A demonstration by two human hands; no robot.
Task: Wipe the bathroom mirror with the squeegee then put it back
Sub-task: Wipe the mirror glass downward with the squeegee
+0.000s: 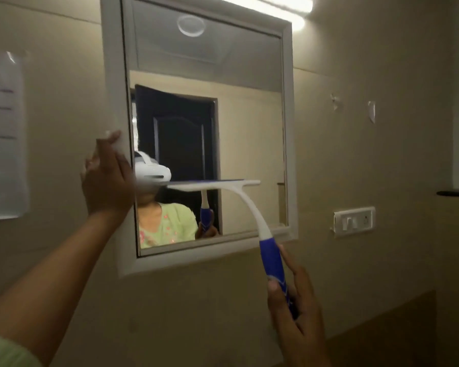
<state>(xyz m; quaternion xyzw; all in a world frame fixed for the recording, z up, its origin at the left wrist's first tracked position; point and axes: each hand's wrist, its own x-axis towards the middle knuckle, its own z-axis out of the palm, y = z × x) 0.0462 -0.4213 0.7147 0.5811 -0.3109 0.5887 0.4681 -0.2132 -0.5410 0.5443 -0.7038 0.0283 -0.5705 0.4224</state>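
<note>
A white-framed mirror (249, 123) hangs on the beige wall. The squeegee (245, 205) has a white curved neck, a flat blade and a blue handle. Its blade lies level against the glass, a little below the mirror's middle. My right hand (297, 308) grips the blue handle below the mirror's lower right corner. My left hand (108, 178) rests on the mirror's left frame edge, fingers wrapped around it. The glass reflects a dark door, a person in a green top and the squeegee.
A white switch plate (354, 221) is mounted on the wall right of the mirror. A sheet of paper (3, 136) hangs on the wall at left. A tube light (284, 6) glows above the mirror. A dark ledge (455, 193) juts out at far right.
</note>
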